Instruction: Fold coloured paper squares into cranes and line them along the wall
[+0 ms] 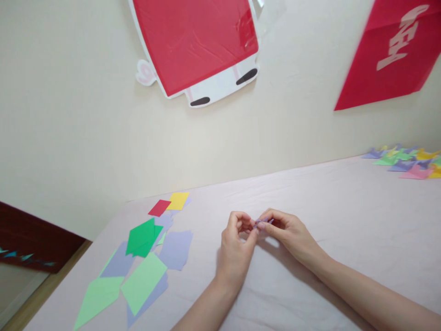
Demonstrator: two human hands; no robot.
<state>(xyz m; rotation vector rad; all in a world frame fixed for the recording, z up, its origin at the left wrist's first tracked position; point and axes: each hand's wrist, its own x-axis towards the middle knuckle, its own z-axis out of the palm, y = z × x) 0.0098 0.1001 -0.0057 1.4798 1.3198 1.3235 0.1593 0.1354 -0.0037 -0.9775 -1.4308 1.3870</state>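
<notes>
A small piece of folded purple paper (263,221) is pinched between both hands, low over the pale cloth. My left hand (237,243) is closed on its left end with thumb and fingertips. From the other side, my right hand (287,232) grips it with the thumb in front and the fingers behind. Most of the paper is hidden by the fingertips, so its full shape cannot be made out.
Loose sheets lie to the left: light green (144,281), dark green (142,236), purple (175,249), red (159,208) and yellow (178,201). Several folded paper pieces (404,161) stand at the far right by the wall (275,133). Red decorations (196,41) hang there.
</notes>
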